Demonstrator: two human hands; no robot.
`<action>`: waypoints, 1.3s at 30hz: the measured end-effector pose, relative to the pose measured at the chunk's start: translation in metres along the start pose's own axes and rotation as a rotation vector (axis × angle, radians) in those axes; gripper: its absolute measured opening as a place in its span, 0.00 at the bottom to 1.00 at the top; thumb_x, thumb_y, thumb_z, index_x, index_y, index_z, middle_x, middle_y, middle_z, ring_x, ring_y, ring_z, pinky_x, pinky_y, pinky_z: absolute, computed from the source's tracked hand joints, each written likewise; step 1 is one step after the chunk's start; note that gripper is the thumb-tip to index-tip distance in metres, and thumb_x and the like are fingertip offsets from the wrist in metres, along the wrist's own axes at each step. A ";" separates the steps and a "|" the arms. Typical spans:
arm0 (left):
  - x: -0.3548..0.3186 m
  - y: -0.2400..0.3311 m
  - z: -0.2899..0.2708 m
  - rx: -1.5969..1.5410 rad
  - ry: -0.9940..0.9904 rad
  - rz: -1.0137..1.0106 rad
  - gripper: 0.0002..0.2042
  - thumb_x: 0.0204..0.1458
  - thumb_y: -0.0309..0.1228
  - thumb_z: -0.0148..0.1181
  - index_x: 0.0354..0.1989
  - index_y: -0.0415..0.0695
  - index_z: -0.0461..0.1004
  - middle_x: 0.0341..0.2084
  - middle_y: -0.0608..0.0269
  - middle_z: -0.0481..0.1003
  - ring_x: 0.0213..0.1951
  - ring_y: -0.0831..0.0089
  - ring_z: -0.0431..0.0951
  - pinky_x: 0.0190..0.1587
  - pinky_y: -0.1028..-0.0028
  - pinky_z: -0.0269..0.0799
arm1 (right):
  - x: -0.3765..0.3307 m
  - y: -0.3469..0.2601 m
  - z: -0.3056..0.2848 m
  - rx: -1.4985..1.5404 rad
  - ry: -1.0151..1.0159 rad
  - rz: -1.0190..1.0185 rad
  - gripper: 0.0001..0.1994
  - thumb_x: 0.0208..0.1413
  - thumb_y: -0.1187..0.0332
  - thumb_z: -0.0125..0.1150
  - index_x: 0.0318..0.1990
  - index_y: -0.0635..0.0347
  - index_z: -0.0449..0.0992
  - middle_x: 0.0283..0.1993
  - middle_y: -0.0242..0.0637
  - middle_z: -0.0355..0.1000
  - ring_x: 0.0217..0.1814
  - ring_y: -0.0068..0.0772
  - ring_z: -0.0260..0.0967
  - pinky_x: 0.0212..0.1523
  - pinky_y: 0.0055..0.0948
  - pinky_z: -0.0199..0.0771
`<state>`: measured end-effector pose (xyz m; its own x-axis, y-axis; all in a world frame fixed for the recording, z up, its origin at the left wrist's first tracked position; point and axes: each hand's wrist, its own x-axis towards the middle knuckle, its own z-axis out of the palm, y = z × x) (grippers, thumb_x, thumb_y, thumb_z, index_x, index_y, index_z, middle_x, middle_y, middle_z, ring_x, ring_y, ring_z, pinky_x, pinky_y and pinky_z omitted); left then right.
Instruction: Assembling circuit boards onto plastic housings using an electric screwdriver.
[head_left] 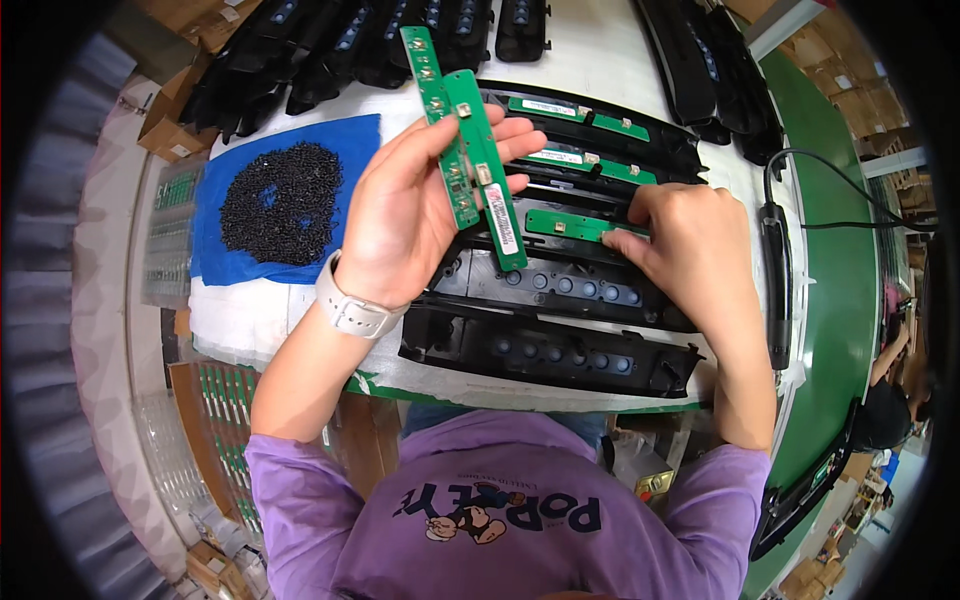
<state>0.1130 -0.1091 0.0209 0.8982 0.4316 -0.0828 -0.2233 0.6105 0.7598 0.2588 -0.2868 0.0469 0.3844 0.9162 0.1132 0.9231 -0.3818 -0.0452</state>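
Note:
My left hand (pixel 405 205) is closed around two narrow green circuit boards (pixel 490 175), held overlapping and tilted above the work; one bears a white label. My right hand (pixel 685 240) pinches the right end of another green circuit board (pixel 575 226), which lies in a long black plastic housing (pixel 600 207). Two similar housings behind it have labelled green circuit boards (pixel 630 127) lying in them. Nearer to me are two black housings (pixel 560 355) with rows of bluish round buttons and no boards showing.
A blue sheet (pixel 355 150) with a heap of small black screws or similar bits (pixel 280 205) lies at left. More black housings (pixel 350 40) crowd the far edge. A corded black power screwdriver (pixel 777 285) rests at right. Trays of green boards (pixel 225 410) stand at lower left.

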 end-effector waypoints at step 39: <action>-0.004 -0.001 -0.002 0.227 -0.058 0.113 0.22 0.60 0.36 0.33 0.53 0.30 0.63 0.22 0.69 0.66 0.17 0.83 0.57 0.22 0.83 0.53 | -0.036 -0.036 0.011 0.055 0.024 -0.272 0.08 0.43 0.71 0.59 0.18 0.60 0.68 0.17 0.36 0.66 0.18 0.38 0.68 0.18 0.32 0.66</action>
<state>0.1087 -0.1106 0.0192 0.8943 0.4455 0.0428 -0.2384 0.3932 0.8880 0.2117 -0.3047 0.0335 0.1230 0.9808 0.1515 0.9914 -0.1145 -0.0634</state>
